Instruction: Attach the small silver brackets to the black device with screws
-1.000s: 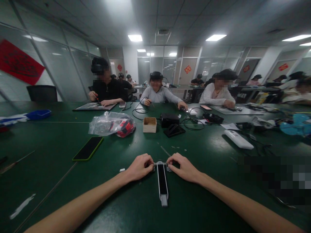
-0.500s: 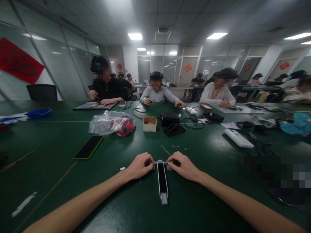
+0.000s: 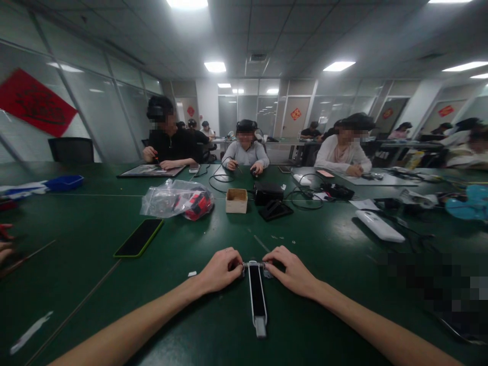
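Your left hand (image 3: 223, 268) and right hand (image 3: 290, 270) are each closed in a pinch, thumb against fingers, at opposite ends of a short bar (image 3: 261, 264); the exact contact is partly hidden by your fingertips. The bar crosses the far end of a slim gadget (image 3: 257, 292), black-faced and white-rimmed, which lies lengthwise on the green table (image 3: 183, 325), its pale tip toward you. Just beside your left hand is a white scrap (image 3: 192, 274); farther left lies a green-edged phone (image 3: 139, 238). Beyond your hands stands a small open box (image 3: 236, 204), with a clear plastic bag (image 3: 160, 201) to its left.
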The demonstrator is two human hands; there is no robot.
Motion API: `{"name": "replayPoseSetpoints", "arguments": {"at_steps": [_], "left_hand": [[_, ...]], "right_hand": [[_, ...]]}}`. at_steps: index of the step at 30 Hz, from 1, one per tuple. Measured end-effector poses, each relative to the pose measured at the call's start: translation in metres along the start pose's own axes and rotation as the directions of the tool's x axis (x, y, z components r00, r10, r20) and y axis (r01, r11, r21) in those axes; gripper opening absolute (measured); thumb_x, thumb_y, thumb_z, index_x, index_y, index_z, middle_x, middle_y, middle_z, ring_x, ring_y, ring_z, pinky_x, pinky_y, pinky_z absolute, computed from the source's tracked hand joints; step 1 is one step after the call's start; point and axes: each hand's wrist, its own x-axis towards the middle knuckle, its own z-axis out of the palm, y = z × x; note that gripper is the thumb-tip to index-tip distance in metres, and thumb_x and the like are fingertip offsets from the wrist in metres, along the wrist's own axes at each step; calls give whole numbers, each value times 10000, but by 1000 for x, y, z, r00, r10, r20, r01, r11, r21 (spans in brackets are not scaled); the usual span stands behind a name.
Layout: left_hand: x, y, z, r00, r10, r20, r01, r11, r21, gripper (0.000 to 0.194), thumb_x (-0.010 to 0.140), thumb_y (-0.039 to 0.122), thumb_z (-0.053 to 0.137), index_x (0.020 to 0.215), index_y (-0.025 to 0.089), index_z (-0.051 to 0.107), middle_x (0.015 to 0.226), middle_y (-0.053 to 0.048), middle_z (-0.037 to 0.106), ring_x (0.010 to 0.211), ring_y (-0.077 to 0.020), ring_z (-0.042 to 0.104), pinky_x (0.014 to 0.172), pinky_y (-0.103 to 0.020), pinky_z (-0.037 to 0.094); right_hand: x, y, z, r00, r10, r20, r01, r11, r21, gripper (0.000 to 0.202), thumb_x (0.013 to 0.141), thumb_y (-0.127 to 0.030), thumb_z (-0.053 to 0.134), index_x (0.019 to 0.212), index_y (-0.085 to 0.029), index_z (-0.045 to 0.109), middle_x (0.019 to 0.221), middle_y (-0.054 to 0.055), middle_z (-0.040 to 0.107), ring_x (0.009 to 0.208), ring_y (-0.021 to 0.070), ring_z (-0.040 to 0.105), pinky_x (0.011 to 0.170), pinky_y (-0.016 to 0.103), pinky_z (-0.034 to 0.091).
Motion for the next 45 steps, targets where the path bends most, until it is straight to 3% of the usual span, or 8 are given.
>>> {"name": "replayPoseSetpoints", "arguments": {"at_steps": [12,29,41,45], "left_hand": [[-1,1,-1,1000,-13,10,13,1000,-12,73,778,196,531,752,156,587,713,5,543,650,-123,499,581,-213,369],[-1,-2,1,1000,15,-6,-15,1000,9,59,767,163,530,743,155,583,694,11,527,640,-120,483,577,-212,358],[0,0,-1,1000,-2,11,2,1000,4,83,787,194,524,763,153,592,710,4,540,646,-124,489,577,-216,367],[0,0,-1,1000,-2,12,2,1000,5,78,788,198,526,759,157,587,699,10,531,645,-123,487,579,-217,364]], "right_hand": [[0,0,0,998,53,17,-54,998,17,123,870,-270,510,888,-193,603,873,31,575,796,163,513,696,304,446],[0,-1,1,1000,-25,2,25,1000,-3,190,915,-267,437,900,-190,610,878,46,601,827,180,520,744,331,431],[0,5,2,1000,0,2,0,1000,-7,259,944,-314,381,920,-202,613,908,48,585,851,180,508,752,337,434],[0,5,2,1000,2,12,-2,1000,-19,219,916,-323,440,920,-208,626,900,45,583,845,182,508,734,335,433]]}}
